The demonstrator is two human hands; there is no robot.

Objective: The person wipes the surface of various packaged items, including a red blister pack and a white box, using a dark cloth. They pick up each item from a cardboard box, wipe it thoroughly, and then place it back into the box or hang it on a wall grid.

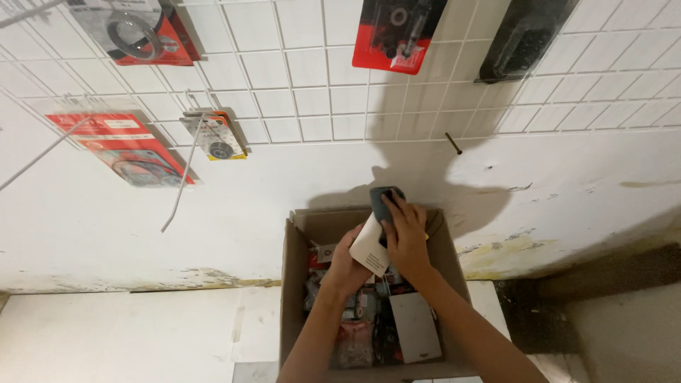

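Hardware shop or stockroom: white wire display grid (pixel 333 78) on wall, carded parts packs (pixel 397 32) on hooks, cardboard stock box (pixel 294 284) at bottom centre.

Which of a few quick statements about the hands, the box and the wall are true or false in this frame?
1. Both hands hold one packaged item above the cardboard box. True.
2. The box is empty. False: it is full of packaged goods.
3. The right hand covers the item's dark upper end. True.
4. The left hand rests on the floor. False: it grips the item's white lower part.
5. The wire grid on the wall is bare. False: packages hang on it.
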